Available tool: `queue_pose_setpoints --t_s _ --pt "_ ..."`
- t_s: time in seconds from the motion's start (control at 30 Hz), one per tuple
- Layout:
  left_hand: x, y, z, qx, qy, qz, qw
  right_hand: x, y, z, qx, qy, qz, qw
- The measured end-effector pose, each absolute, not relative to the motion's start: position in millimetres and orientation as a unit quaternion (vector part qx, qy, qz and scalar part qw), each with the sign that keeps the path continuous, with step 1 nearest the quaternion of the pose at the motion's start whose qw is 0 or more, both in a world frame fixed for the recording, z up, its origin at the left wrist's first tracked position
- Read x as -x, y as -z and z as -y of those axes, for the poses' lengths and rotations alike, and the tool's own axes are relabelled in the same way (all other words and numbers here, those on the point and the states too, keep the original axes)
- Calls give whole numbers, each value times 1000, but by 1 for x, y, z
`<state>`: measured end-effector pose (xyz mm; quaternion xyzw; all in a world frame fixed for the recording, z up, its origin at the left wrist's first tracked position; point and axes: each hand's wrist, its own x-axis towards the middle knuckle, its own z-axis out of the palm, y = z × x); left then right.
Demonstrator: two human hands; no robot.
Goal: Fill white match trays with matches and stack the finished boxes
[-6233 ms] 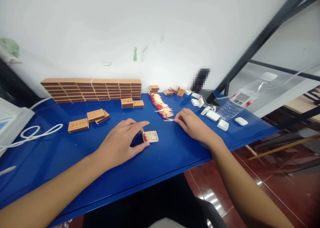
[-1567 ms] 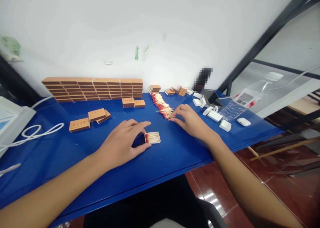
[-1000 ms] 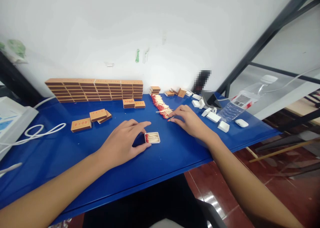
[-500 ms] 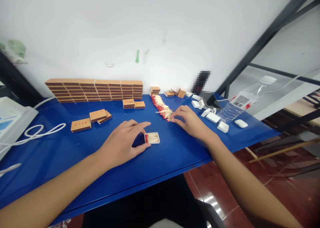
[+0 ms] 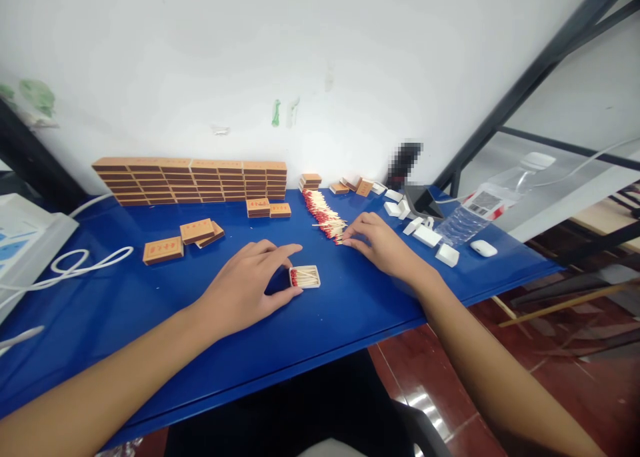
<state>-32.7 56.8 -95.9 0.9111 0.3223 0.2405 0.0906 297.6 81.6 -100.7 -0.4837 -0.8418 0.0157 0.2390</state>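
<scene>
My left hand (image 5: pixel 247 283) rests on the blue table around the left end of a small white matchbox tray (image 5: pixel 313 286), its thumb along the near side and a finger at the far side. Several red-tipped matches (image 5: pixel 306 276) lie in the tray, heads to the left. Beyond it, a long heap of loose matches (image 5: pixel 323 210) stretches back towards the wall. At the heap's near end, the thumb and fingertips of my right hand (image 5: pixel 377 243) are pinched on matches (image 5: pixel 341 242); how many is hidden.
A wall of stacked matchboxes (image 5: pixel 200 182) stands at the back left, with loose matchboxes (image 5: pixel 163 250) before it. White trays (image 5: pixel 427 235), a plastic bottle (image 5: pixel 465 220) and a white earphone case (image 5: pixel 483 248) are at the right. A white cable (image 5: pixel 95 265) lies far left.
My left hand and the tray stay in place. At the heap's near end, the matches by my right fingertips have shifted slightly.
</scene>
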Motion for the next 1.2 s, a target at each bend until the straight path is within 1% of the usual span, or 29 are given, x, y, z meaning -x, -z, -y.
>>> queue_pose_setpoints --t_s 0.17,0.4,0.57,0.63,0.73,0.93,1.07,1.2 --pt "33 97 -58 -910 -242 -326 85 -294 99 -76 473 -12 849 234" --pt "33 99 -58 -911 -254 -314 79 -249 74 -34 463 -12 849 253" --pt "32 99 -58 -912 -259 -309 77 -232 70 -25 461 -4 849 256" --pt "32 98 -58 -912 -256 -311 77 -236 71 -28 468 -14 847 252" --pt "32 98 -58 -912 -253 -313 75 -245 74 -34 464 -66 851 237" --pt "33 97 -56 -916 -247 -300 97 -254 79 -44 474 -129 850 189" --pt "33 96 -56 -915 -250 -300 98 -254 80 -48 470 -140 854 174" --pt "33 97 -57 -917 -250 -296 97 -247 78 -51 451 -123 866 177"
